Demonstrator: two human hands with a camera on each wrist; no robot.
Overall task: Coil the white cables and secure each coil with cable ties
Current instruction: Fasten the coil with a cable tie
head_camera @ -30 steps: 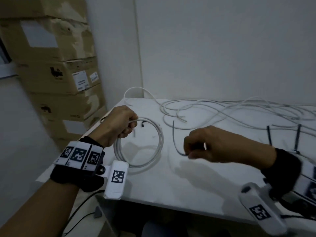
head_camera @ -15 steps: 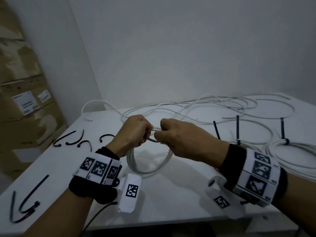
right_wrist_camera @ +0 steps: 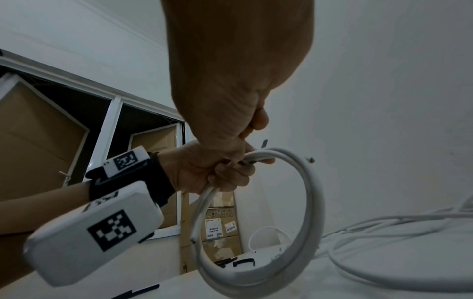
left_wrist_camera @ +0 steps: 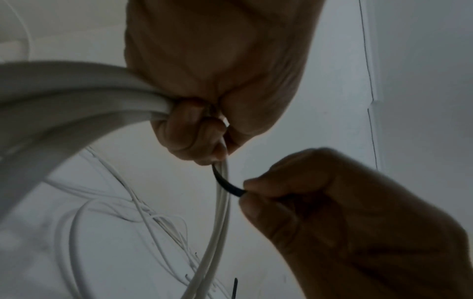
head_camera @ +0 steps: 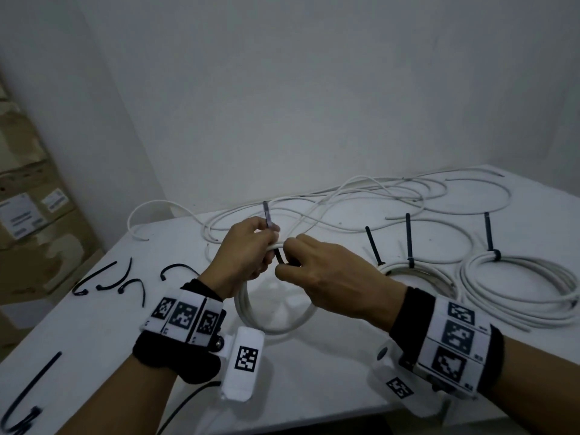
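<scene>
My left hand (head_camera: 248,255) grips the top of a small white cable coil (head_camera: 276,321) held upright over the white table (head_camera: 314,387). A black cable tie (head_camera: 268,216) passes round the coil's strands; one end sticks up above my left fingers. My right hand (head_camera: 317,274) pinches the tie's other end just right of the coil. The left wrist view shows that black tie (left_wrist_camera: 226,183) running from my left fingers (left_wrist_camera: 194,137) into my right hand's pinch (left_wrist_camera: 258,194). The right wrist view shows the coil (right_wrist_camera: 302,212) hanging below both hands.
Two tied coils (head_camera: 417,271) (head_camera: 518,287) with upright black ties lie at the right. Loose white cables (head_camera: 361,202) sprawl across the back of the table. Several spare black ties (head_camera: 110,281) lie at the left, more at the near left edge (head_camera: 31,387). Cardboard boxes (head_camera: 28,215) stand left.
My right hand came across to the coil with the tie and now pinches one end beside my left hand. The tie's other end has come up above my left fingers.
</scene>
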